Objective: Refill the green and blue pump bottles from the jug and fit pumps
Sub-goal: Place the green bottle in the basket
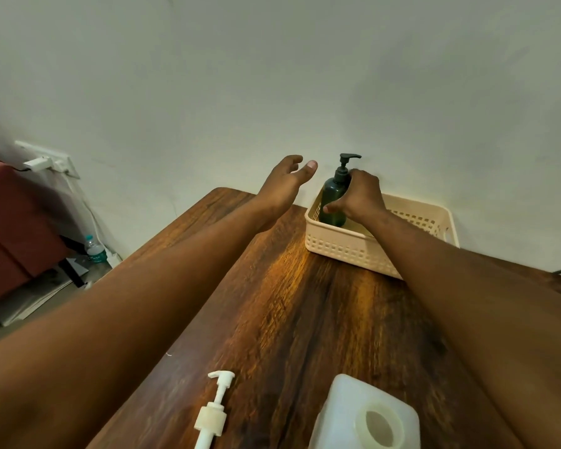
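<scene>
Wood-grain table [305, 319] against pale wall: green bottle [332, 202], black pump on, upright at far-left of cream basket [353, 251], gripped by right hand [360, 196]; left hand [284, 183] relaxed, empty; basket may tip when lifted.

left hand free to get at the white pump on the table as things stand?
Probably yes. The left hand hangs open over the table's far end, holding nothing. The white pump lies alone on bare wood at the near edge, left of the jug, with nothing over it.
</scene>
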